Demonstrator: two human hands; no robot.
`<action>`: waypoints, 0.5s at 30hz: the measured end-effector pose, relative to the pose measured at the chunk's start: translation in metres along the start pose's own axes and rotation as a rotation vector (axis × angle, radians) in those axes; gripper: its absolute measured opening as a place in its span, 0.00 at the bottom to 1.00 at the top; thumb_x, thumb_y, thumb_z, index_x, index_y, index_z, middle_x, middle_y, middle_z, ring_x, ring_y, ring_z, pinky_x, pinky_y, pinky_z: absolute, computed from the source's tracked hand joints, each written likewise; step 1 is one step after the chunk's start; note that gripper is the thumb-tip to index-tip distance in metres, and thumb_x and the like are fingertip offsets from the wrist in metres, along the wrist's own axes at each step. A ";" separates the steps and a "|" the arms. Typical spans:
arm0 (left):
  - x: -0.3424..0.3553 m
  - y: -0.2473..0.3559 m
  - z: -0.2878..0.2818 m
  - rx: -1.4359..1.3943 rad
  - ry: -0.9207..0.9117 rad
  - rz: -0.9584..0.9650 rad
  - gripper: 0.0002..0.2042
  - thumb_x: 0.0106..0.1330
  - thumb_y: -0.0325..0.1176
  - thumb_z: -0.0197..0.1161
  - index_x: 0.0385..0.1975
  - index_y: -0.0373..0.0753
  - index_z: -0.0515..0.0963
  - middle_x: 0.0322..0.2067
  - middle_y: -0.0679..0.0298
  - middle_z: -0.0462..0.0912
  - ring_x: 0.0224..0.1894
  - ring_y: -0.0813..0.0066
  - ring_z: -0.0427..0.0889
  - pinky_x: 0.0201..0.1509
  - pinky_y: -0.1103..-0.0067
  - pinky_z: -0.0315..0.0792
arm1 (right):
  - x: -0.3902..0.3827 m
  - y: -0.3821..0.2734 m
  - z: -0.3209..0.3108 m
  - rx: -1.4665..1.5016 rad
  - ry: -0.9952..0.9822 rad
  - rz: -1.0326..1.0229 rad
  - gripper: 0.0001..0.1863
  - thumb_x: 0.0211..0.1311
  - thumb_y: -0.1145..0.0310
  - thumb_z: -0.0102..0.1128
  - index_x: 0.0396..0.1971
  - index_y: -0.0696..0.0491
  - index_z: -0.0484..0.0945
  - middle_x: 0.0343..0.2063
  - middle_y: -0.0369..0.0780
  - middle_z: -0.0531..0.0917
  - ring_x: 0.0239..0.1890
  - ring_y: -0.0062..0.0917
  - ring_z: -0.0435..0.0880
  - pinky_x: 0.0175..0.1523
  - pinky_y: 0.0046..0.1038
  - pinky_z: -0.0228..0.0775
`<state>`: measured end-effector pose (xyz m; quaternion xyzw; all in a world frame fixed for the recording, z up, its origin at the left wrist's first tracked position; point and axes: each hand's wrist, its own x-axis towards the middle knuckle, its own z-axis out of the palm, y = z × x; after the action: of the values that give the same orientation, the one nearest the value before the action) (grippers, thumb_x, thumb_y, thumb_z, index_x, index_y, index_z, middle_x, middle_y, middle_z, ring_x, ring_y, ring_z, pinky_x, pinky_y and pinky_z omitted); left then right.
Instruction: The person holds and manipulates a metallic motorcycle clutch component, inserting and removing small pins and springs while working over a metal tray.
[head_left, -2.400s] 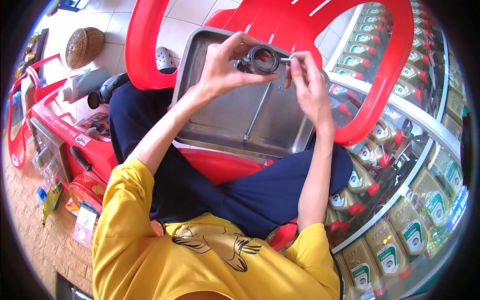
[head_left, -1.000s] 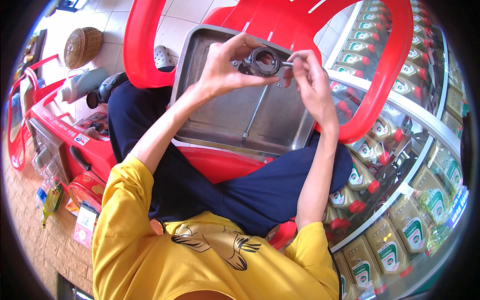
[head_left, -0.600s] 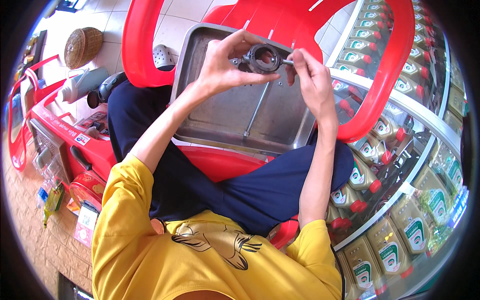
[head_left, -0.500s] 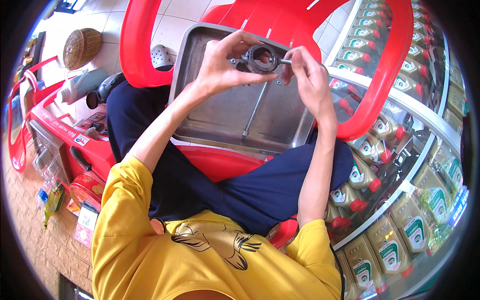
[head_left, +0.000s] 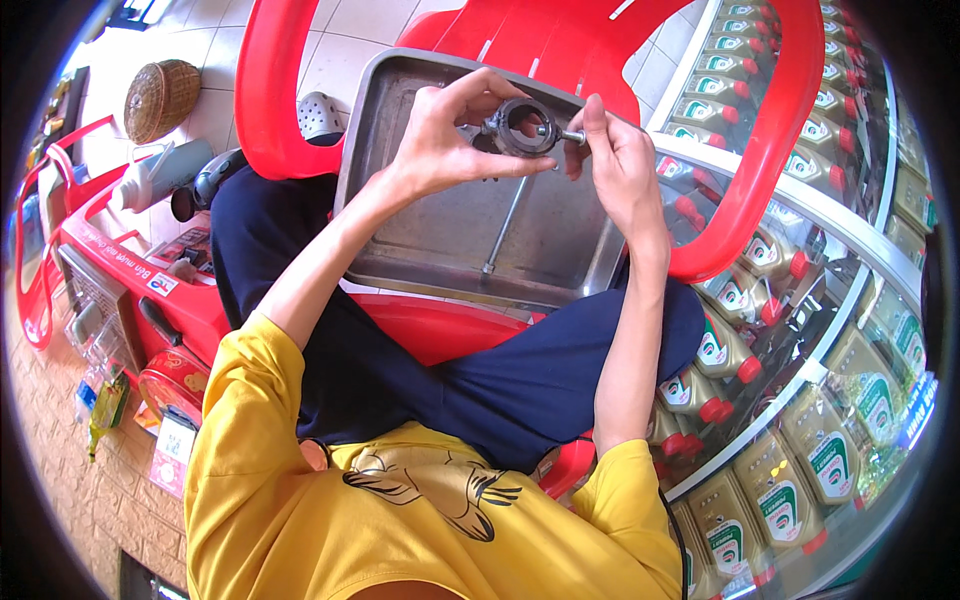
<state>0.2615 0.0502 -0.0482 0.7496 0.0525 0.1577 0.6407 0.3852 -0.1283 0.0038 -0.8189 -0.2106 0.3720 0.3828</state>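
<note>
My left hand [head_left: 440, 140] grips a dark ring-shaped metal clamp [head_left: 503, 131], thumb below it and curled fingers above. At the clamp's right side, a silver bolt [head_left: 572, 136] is pinched between the thumb and fingers of my right hand [head_left: 622, 165]. The bolt points into the ring; whether it is threaded in cannot be made out. Both hands hover over a grey metal tray [head_left: 400, 255]. Inside the tray lies a long thin metal rod [head_left: 508, 222], its upper end partly hidden near the clamp.
A red plastic chair [head_left: 735, 230] supports the tray, beyond my crossed legs. Shelves of bottles [head_left: 780, 500] behind glass stand close on the right. At left are a red table [head_left: 190, 305] with several items and a wicker basket [head_left: 162, 100].
The clamp has tilted and dropped slightly in my left hand. My right thumb has straightened upward along the bolt, and the bolt's angle has shifted a little.
</note>
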 end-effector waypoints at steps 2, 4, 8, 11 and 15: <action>-0.002 0.000 0.001 -0.001 0.005 -0.007 0.25 0.45 0.30 0.84 0.41 0.32 0.78 0.37 0.60 0.87 0.42 0.77 0.87 0.51 0.79 0.81 | -0.005 -0.002 0.006 0.136 0.045 -0.145 0.18 0.75 0.55 0.56 0.37 0.58 0.76 0.23 0.39 0.82 0.27 0.21 0.83 0.34 0.24 0.72; 0.001 0.001 0.001 -0.027 0.018 -0.032 0.25 0.45 0.30 0.84 0.41 0.32 0.78 0.36 0.61 0.87 0.42 0.76 0.87 0.51 0.79 0.81 | -0.006 -0.003 0.006 0.155 0.062 -0.221 0.17 0.74 0.57 0.57 0.38 0.58 0.77 0.24 0.40 0.83 0.28 0.22 0.84 0.34 0.24 0.73; 0.002 0.003 0.000 0.010 0.029 -0.010 0.24 0.45 0.31 0.84 0.40 0.32 0.78 0.36 0.60 0.87 0.43 0.76 0.87 0.52 0.78 0.81 | -0.002 -0.002 -0.002 -0.023 0.013 -0.106 0.15 0.73 0.59 0.59 0.40 0.58 0.78 0.28 0.41 0.85 0.31 0.22 0.86 0.35 0.25 0.74; 0.002 0.001 0.000 -0.003 0.034 -0.015 0.24 0.45 0.30 0.84 0.40 0.33 0.78 0.37 0.60 0.87 0.43 0.76 0.87 0.52 0.78 0.81 | -0.004 -0.005 0.004 0.057 0.076 -0.122 0.17 0.73 0.57 0.59 0.41 0.58 0.78 0.28 0.41 0.85 0.31 0.23 0.86 0.35 0.25 0.74; 0.003 0.000 -0.001 0.000 0.028 0.012 0.24 0.45 0.30 0.84 0.41 0.34 0.79 0.37 0.60 0.87 0.44 0.75 0.87 0.52 0.77 0.81 | -0.012 -0.013 0.002 0.003 0.097 -0.230 0.21 0.74 0.52 0.56 0.41 0.60 0.78 0.25 0.42 0.86 0.29 0.25 0.86 0.36 0.27 0.75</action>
<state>0.2639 0.0519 -0.0473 0.7475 0.0569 0.1721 0.6390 0.3759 -0.1269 0.0185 -0.8060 -0.2837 0.2858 0.4337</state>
